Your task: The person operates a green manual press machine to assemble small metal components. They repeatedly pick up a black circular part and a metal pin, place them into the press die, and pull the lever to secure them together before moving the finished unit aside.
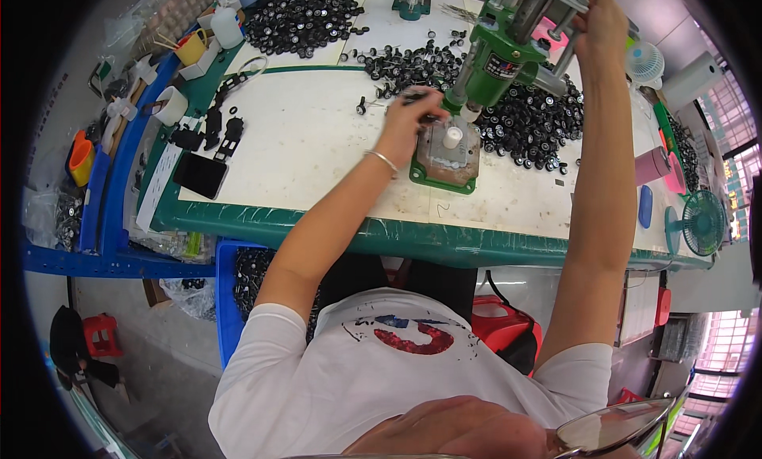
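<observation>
A green hand press (494, 74) stands on the workbench, its square base plate (441, 180) near the front edge. On the plate, under the press head, sits a white round post (452, 138). My left hand (414, 116) is just left of this post, somewhat blurred, its fingers closed on a small black part (414, 98) whose details I cannot make out. High on the right, my right hand (597, 32) grips the press handle, which its fingers partly hide. Loose small black round parts with silvery centres (520, 126) lie heaped behind and right of the press.
Another pile of black parts (302, 21) lies at the far left. A phone (200, 176), black strips, a yellow mug (191, 48) and a white bottle (227, 27) stand or lie leftward. On the right are a pink cup (652, 165) and a green fan (703, 224). A blue bin (228, 292) sits below the bench.
</observation>
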`<state>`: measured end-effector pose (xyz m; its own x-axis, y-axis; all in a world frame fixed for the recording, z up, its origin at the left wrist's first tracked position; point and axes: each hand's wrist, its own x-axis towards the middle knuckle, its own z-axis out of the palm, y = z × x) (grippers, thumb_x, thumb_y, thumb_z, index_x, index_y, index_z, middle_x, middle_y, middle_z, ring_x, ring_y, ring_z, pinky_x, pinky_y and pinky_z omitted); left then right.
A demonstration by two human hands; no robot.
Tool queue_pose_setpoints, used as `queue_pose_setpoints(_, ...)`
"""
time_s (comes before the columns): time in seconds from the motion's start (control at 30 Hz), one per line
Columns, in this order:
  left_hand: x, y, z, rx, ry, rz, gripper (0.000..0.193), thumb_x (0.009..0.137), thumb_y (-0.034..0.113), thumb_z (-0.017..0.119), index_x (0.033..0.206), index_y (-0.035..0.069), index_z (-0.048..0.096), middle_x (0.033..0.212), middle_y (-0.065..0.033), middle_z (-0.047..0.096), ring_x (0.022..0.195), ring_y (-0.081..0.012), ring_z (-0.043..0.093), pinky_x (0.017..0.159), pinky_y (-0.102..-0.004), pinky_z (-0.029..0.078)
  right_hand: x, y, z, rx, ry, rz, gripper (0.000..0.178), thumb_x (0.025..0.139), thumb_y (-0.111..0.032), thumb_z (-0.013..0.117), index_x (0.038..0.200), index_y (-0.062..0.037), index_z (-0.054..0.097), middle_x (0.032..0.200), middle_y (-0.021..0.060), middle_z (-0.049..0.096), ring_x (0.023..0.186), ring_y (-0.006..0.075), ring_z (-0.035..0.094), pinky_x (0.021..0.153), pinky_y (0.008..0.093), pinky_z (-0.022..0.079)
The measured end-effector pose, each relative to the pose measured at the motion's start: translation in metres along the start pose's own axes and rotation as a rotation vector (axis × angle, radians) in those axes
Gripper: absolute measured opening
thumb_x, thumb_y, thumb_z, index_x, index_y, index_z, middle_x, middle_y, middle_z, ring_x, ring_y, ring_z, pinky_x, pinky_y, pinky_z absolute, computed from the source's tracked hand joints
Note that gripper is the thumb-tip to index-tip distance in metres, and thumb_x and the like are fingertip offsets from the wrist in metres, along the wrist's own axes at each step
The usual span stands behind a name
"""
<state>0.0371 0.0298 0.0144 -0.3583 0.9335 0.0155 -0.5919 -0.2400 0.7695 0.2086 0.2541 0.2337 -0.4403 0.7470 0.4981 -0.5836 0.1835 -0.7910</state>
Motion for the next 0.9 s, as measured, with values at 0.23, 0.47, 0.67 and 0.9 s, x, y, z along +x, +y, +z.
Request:
queue_pose_setpoints(0.23, 0.007, 0.054, -0.089, 0.708, 0.352, 0.096, 0.021, 0.073, 0.017, 0.078, 0.091, 0.007, 0.075, 0.062, 0.0039, 0.058, 0.049, -0.0038, 0.044, 0.044, -0.0199, 0.031, -0.062, -0.002, 0.068, -0.172, 0.25, 0.085, 0.024, 0.092, -0.033, 0.058, 0.082, -0.0117, 0.059, 0.055, -0.0053, 0.044, 0.041, 0.006, 0.039, 0.035, 0.0203, 0.028)
queue_pose_setpoints(0.47, 0.01, 0.05, -0.119, 1.301, 0.218, 0.298, 0.026, 0.072, 0.016, 0.079, 0.094, 0.005, 0.072, 0.077, -0.0047, 0.067, 0.067, -0.0126, 0.059, 0.061, -0.0273, 0.046, -0.138, 0.023, 0.006, -0.623, 0.32, 0.039, 0.029, 0.09, -0.028, 0.057, 0.106, -0.004, 0.063, 0.081, 0.0016, 0.059, 0.065, 0.0095, 0.055, 0.053, 0.0216, 0.043)
queue_pose_setpoints(0.67, 0.019, 0.043, -0.118, 1.193, 0.171, 0.176, 0.023, 0.074, 0.018, 0.079, 0.091, 0.004, 0.071, 0.076, -0.0021, 0.066, 0.059, -0.0081, 0.053, 0.055, -0.0234, 0.042, -0.231, 0.089, -0.055, -1.241, -0.063, 0.179, 0.024, 0.083, -0.021, 0.068, 0.103, -0.0072, 0.065, 0.087, 0.0055, 0.066, 0.066, 0.0153, 0.06, 0.062, 0.0303, 0.048)
queue_pose_setpoints(0.9, 0.001, 0.056, -0.12, 1.046, 0.202, 0.001, 0.029, 0.077, 0.03, 0.078, 0.089, 0.005, 0.072, 0.067, -0.0002, 0.063, 0.058, -0.0053, 0.051, 0.052, -0.0202, 0.037, -0.263, 0.125, -0.038, -1.475, -0.156, 0.022, 0.022, 0.085, -0.01, 0.063, 0.106, -0.0094, 0.06, 0.09, 0.0067, 0.058, 0.07, 0.0225, 0.06, 0.065, 0.0321, 0.049)
